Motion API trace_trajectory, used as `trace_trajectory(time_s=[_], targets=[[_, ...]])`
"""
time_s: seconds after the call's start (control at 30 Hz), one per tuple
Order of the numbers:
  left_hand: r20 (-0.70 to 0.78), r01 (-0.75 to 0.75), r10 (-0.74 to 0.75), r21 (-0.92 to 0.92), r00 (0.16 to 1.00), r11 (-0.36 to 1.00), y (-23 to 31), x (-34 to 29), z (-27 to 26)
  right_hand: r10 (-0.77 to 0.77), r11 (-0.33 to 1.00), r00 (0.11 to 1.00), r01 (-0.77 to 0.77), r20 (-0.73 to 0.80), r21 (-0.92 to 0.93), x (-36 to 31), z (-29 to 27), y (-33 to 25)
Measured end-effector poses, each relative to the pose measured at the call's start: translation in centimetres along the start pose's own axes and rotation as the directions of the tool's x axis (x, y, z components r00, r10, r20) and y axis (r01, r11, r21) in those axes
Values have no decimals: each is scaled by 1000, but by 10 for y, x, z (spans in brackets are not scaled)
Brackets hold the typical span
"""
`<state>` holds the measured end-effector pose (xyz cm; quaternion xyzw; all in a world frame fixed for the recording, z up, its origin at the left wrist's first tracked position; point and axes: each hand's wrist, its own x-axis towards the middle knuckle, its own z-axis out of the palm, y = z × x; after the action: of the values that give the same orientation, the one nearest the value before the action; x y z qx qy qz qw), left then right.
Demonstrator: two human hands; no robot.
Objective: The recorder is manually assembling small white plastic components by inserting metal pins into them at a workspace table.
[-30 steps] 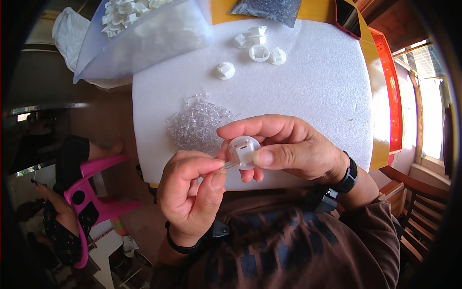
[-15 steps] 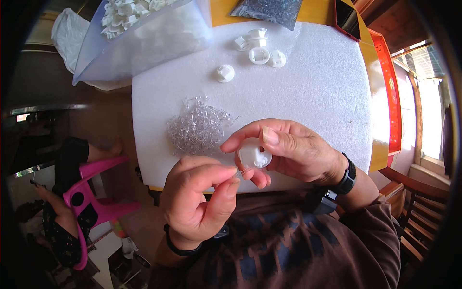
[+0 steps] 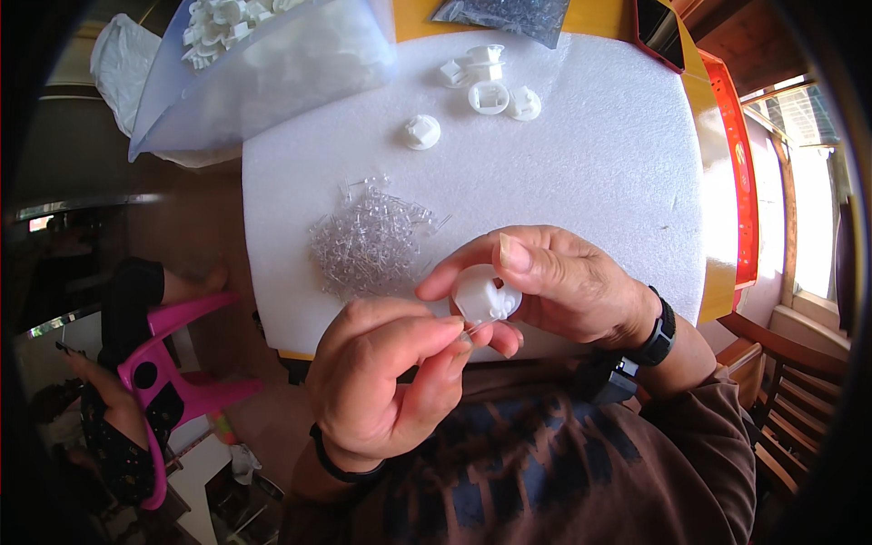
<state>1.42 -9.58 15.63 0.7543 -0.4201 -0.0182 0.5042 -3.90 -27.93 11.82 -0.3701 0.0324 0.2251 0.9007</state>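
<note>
My right hand [image 3: 568, 283] holds a round white plastic part [image 3: 484, 294] between thumb and fingers, with a dark hole in its upper side. My left hand [image 3: 386, 372] pinches a small clear piece with thin legs [image 3: 470, 331] between thumb and forefinger. Its tip is at the lower edge of the white part; whether it has gone in, I cannot tell. Beyond my left hand lies a pile of similar clear legged pieces [image 3: 371, 238]. Another white plastic part [image 3: 421, 133] stands alone farther back, and several more [image 3: 489, 97] are grouped at the far middle.
A white foam sheet [image 3: 599, 154] covers the yellow table. At the far left stands a translucent bin [image 3: 272, 100] heaped with white parts. A bag of small dark pieces [image 3: 509, 18], a phone [image 3: 658, 34] and a red crate [image 3: 734, 173] line the edges. Someone sits by a pink chair [image 3: 186, 372].
My left hand has moved slightly right, bringing the clear piece up to the white part's lower edge. The white part has shifted a little right.
</note>
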Motion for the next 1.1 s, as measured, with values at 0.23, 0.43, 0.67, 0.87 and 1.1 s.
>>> trace_trajectory(time_s=[0.23,0.43,0.67,0.87,1.1], targets=[[13,-34,33,40,999,999,-1,3,1,-10,1000,1000,10,-3,-8,0,-2,2],[8,-70,69,44,998,997,1,4,0,-2,1000,1000,2,13,-6,1,0,0],[28,-69,67,52,997,996,2,2,-1,-48,998,999,47,-6,-30,0,-1,0],[35,-112,108,167,994,980,1,-1,-2,-215,967,975,206,-48,-152,-1,2,2],[-19,14,-11,132,1000,991,0,-6,0,-309,934,946,283,-98,-220,-2,5,4]])
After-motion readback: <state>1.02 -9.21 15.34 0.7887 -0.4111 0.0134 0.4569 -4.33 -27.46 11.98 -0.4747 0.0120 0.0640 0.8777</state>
